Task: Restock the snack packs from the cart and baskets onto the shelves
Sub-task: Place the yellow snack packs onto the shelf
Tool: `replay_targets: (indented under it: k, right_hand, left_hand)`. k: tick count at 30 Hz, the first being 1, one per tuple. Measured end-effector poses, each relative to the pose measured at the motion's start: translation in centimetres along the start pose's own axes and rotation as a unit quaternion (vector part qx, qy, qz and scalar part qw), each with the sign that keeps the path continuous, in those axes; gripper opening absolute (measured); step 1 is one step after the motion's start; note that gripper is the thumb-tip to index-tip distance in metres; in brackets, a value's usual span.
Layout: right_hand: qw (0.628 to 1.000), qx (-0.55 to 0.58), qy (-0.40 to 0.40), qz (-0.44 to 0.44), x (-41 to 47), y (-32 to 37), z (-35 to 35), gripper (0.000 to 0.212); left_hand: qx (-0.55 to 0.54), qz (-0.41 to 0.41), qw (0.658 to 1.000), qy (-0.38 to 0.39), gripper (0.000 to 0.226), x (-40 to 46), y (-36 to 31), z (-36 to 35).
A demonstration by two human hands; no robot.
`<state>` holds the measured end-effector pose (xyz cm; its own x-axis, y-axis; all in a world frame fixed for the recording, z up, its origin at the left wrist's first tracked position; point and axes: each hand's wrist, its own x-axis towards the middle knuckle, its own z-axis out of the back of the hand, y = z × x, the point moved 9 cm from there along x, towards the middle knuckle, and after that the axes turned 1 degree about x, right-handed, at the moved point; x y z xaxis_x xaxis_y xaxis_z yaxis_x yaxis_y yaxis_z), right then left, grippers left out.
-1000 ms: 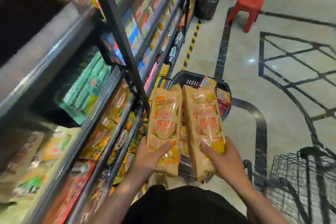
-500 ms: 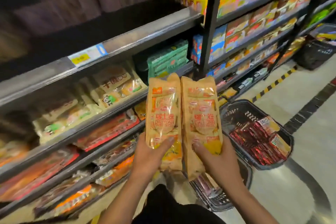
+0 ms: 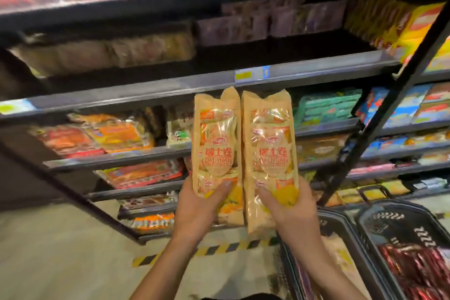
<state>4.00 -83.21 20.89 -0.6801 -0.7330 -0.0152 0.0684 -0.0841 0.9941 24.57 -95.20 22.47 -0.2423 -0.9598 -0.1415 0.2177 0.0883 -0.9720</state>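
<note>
Head view: mid-carry step, two packs up before the shelves; next move needs picking an open slot. Left hand (image 3: 198,204) clamped on left snack pack (image 3: 215,143), right hand (image 3: 289,207) clamped on right snack pack (image 3: 269,148), side by side, just below the price-tag shelf rail (image 3: 253,74). Baskets (image 3: 365,226) lower right of packs.

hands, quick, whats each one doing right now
Left hand: closed on the left snack pack, held upright.
Right hand: closed on the right snack pack, held upright beside it.
</note>
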Motion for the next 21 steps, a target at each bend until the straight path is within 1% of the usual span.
replay_targets:
  k: [6, 10, 14, 16, 18, 21]
  right_hand:
    - [0.998, 0.008, 0.059, 0.020, 1.0, 2.5, -8.8, 0.051]
    - [0.996, 0.010, 0.079, 0.030, 1.2, 4.1, -14.8, 0.055]
    - [0.995, 0.001, 0.098, 0.030, 1.4, 5.4, -20.7, 0.060]
    - [0.995, -0.002, 0.095, 0.031, 1.4, 6.2, -23.0, 0.063]
    - [0.995, -0.013, 0.093, 0.037, 1.3, 7.4, -25.0, 0.060]
    - [0.995, -0.010, 0.090, 0.048, 1.0, 9.0, -27.5, 0.052]
  left_hand:
    - [0.014, 0.004, 0.997, -0.077, 0.043, 1.6, 0.8, 9.0]
    - [0.040, -0.002, 0.992, -0.116, 0.045, 3.1, 1.6, 15.3]
    - [0.044, -0.002, 0.990, -0.134, 0.049, 5.3, 2.2, 21.2]
    - [0.059, -0.012, 0.988, -0.141, 0.045, 6.3, 1.9, 23.9]
    - [0.071, -0.028, 0.987, -0.144, 0.042, 7.3, 1.2, 26.5]
    - [0.087, -0.055, 0.984, -0.143, 0.045, 8.9, 0.0, 30.0]
